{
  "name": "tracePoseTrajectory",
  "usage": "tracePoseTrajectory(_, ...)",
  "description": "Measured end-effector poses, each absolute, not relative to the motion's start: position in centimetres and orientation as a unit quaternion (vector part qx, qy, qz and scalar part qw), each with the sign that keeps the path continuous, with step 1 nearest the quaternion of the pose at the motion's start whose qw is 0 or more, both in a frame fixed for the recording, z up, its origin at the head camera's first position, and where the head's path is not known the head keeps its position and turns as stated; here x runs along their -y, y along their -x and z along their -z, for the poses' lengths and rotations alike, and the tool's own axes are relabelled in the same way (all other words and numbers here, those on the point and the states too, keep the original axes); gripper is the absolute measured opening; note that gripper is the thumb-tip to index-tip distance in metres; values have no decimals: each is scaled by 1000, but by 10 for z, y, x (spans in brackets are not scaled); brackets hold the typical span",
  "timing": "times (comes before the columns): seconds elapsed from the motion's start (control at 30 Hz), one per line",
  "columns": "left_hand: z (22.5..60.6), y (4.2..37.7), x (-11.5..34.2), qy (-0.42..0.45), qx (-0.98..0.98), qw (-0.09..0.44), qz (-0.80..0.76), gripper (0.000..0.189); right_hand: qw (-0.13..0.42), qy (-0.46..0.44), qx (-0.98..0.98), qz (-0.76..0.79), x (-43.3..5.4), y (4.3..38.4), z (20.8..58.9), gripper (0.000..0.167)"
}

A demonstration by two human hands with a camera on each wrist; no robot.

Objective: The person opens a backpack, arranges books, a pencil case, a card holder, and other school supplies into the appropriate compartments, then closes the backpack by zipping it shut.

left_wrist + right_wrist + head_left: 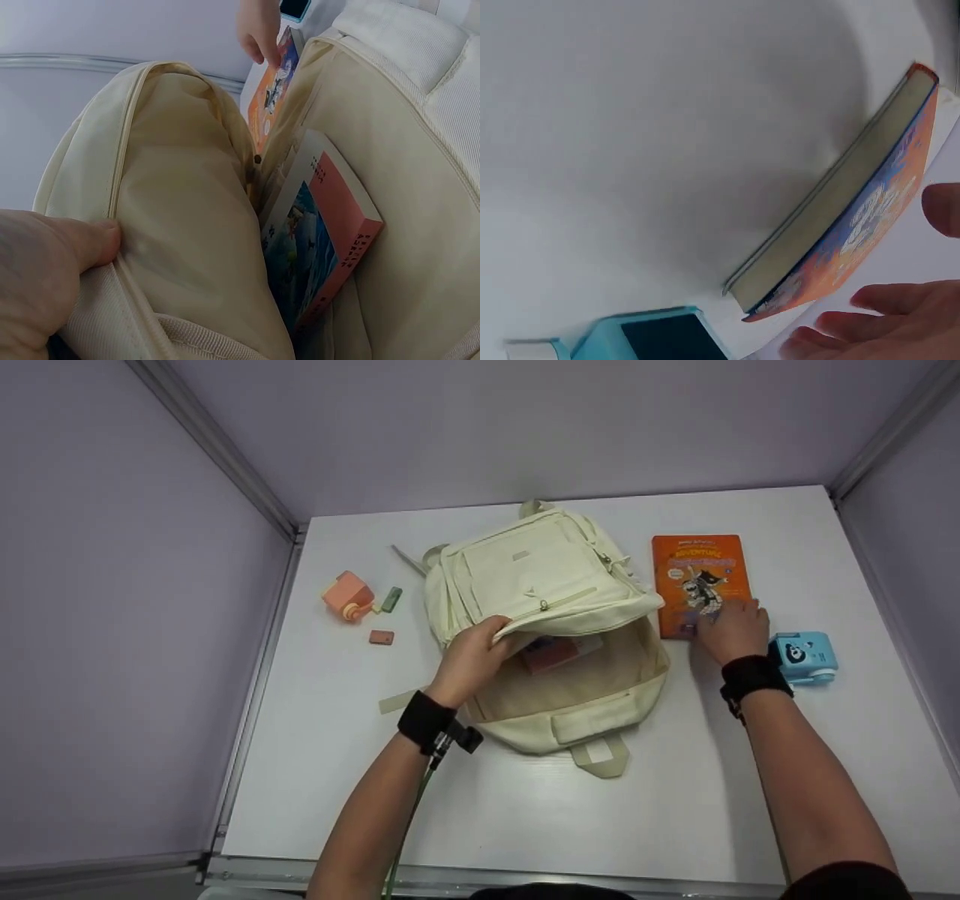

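Note:
A cream backpack (517, 562) lies unzipped on the table, its mouth gaping towards me. My left hand (471, 661) pinches the edge of its upper flap and holds it up; the thumb (94, 244) shows on the rim in the left wrist view. Inside the bag is a book with a pink spine (349, 199). My right hand (735, 631) is over the lower end of an orange book (697, 551) lying right of the bag. In the right wrist view its fingers (889, 322) are spread beside the book, apart from its edge.
A light blue box-shaped thing with a panda face (802, 656) stands right of my right wrist. On the left lie a pink pencil sharpener with a crank (349, 596), a small green block (391, 599) and a small reddish block (381, 637). Walls (525, 435) enclose the table.

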State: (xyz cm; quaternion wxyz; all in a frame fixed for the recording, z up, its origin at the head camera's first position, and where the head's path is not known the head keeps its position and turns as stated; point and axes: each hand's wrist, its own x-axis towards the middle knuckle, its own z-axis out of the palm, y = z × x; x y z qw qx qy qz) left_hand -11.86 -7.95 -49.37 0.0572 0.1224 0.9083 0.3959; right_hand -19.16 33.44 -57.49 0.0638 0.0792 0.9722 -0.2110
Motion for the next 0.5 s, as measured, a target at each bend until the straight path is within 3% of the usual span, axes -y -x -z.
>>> tracePoseTrajectory(0.1,494,119,79,-118,-909,60,-395,26,136,-125,-956,226,-340,197,568,90)
tracePoseTrajectory(0.23,494,119,78,-119,-911,59,-391,26,185,-161,-937,248,-343,202,565,110)
tracePoseTrajectory(0.5,494,119,78,-113,-910,55,-394,25,216,-176,-929,244,-346,219,558,109)
